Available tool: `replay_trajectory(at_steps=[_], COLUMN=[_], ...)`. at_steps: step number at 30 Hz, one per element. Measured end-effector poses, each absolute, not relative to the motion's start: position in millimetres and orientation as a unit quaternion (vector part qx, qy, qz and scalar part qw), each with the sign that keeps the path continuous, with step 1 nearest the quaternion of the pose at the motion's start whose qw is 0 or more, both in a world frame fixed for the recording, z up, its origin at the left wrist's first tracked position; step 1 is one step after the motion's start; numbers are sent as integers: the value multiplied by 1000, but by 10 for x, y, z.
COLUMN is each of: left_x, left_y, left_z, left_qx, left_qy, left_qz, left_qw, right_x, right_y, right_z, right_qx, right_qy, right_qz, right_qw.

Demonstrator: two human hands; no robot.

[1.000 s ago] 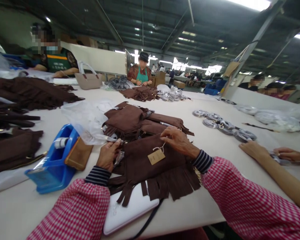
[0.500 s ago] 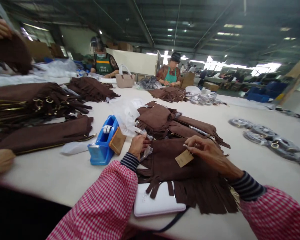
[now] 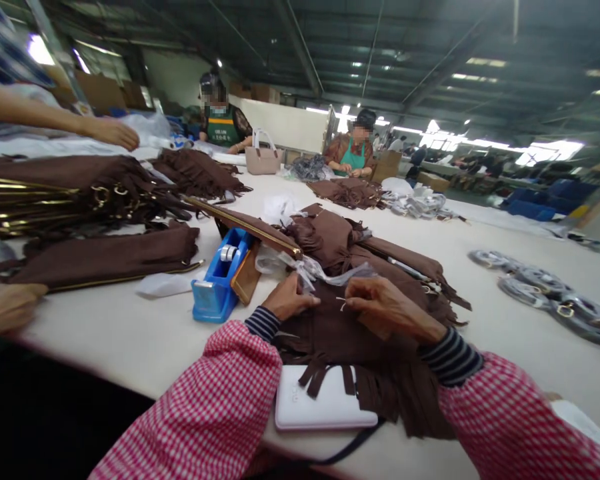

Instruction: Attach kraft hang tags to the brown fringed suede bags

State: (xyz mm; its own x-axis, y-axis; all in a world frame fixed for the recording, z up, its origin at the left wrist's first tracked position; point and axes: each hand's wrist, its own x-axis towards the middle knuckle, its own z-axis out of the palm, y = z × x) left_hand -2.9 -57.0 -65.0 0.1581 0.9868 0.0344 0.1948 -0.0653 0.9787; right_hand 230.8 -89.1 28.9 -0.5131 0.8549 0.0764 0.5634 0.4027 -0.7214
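Observation:
A brown fringed suede bag point(image 3: 350, 347) lies on the white table in front of me. My left hand point(image 3: 289, 301) is closed, pinching a small clear plastic bag point(image 3: 325, 272) at the bag's upper edge. My right hand point(image 3: 383, 308) is closed too, pinching the thin white string of a tag; the tag itself is hidden under the hand. Both hands rest on the suede, a few centimetres apart. The fringe hangs over a white flat case point(image 3: 320, 407) near the table's front edge.
A blue tape dispenser point(image 3: 219, 280) stands left of my hands beside a tan pouch. More brown fringed bags point(image 3: 340, 233) are piled behind and to the left point(image 3: 95, 257). Coiled straps point(image 3: 540, 287) lie at right. Other people's hands point(image 3: 107, 131) work at left; two workers sit across the table.
The camera has swung slightly left. My right hand has moved toward the left hand and covers the tan tag. The clear plastic bag is now stretched between my hands.

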Motion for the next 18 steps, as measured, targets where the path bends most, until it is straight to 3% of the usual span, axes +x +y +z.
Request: replay_trajectory(at_steps=[5,9,13,18], left_x=[-132,-168,-123,88], left_y=[-821,-854,-629,-156], left_z=[-466,-158,217,618], left_qx=[747,815,853,882], left_qy=[589,567,515,463], left_qz=[213,109,80,10], left_qw=[225,52,29,88], right_x=[2220,2215,2180,2122], right_y=[-873,-811,-676,-532], right_z=[25,-72,-55,-6], right_qx=[-408,-423,-417,-391], right_qy=[-763,-698,-690,-738], right_qz=[445,506,491,468], right_qw=[232,279,329,288])
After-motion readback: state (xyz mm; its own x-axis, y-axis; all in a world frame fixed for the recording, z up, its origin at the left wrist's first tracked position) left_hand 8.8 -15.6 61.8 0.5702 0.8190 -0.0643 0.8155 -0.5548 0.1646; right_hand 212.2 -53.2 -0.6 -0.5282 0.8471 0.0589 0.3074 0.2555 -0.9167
